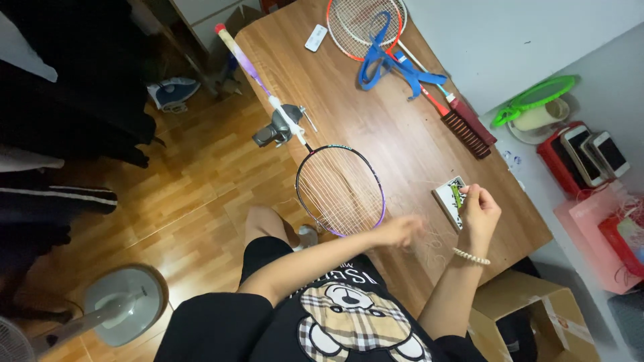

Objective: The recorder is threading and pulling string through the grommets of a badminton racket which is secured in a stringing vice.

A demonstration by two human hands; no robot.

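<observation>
Racket (341, 190) clamped, purple-black frame, strings part-strung.

A black short-sleeved shirt is worn, printed at the chest with a cartoon bear in tan plaid. Black shorts are seen below it. A bracelet of pale beads (471, 256) is worn on the right wrist.

Bare wooden table (376, 114) lies open mid-surface; a clamped racket (340, 189) blocks the near edge, another racket (365, 27) the far end.
</observation>
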